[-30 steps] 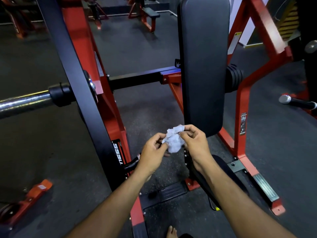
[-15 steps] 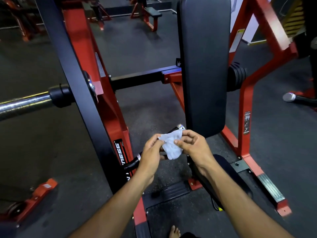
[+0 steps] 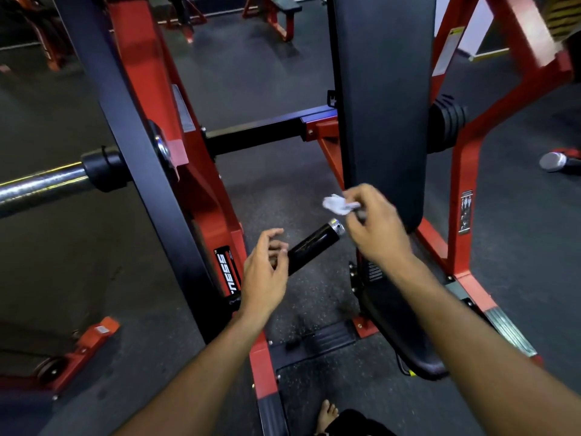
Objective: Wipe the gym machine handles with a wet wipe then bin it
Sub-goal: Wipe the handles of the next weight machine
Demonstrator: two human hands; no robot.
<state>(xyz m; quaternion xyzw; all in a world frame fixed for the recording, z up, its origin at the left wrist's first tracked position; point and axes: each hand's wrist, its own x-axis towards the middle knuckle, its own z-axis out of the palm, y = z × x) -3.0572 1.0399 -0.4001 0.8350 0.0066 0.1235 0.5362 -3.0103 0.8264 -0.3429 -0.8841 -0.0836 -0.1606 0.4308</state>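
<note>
my right hand (image 3: 374,228) pinches the wipe (image 3: 335,205) between thumb and fingertips, balled up small and white, held just above and beyond the chrome end of the handle (image 3: 309,247). not touching the handle as far as i can see, though the hand is motion-blurred so contact is hard to rule out. my left hand (image 3: 265,269) holds nothing, fingers loosely curled with the thumb apart, sitting right at the near end of the handle; may be brushing it, cannot tell.

the handle is a black grip with a chrome cap, sticking out from the red frame (image 3: 220,196) toward the back pad (image 3: 382,105). a second handle (image 3: 558,161) shows at the far right edge, well apart from both hands, only its chrome tip in view.

progress, my judgement: early. the wipe is out and ready in one hand but not laid on any grip, so no wiping shows as done. i can't read a wet sheen on the near handle as proof either way. left: wrap the wipe round the near handle and rub along it, do the far-right one too, then bin the wipe. no bin in view, so that means walking off somewhere.
</note>
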